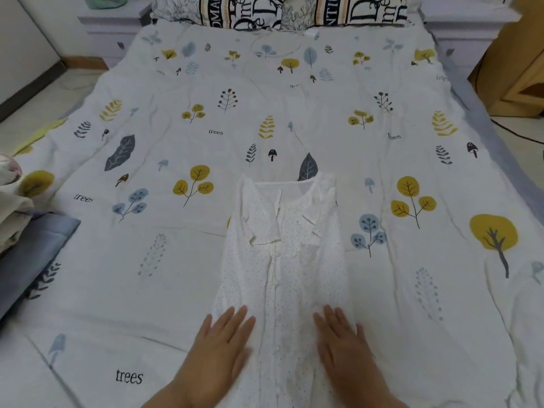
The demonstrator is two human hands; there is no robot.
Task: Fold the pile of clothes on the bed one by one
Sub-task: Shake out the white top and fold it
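Smoothing a white dotted blouse flat on the bed before its final fold.

Head view: the blouse (282, 260) lies lengthwise on the printed bedsheet (147, 260), sleeves already turned in over the front. The left hand (220, 340) and right hand (344, 343) both rest spread flat on its lower part, pinching nothing. Unfolded clothes (11, 207) wait at the left edge. Next, probably, grip the hem and bring it toward the collar.
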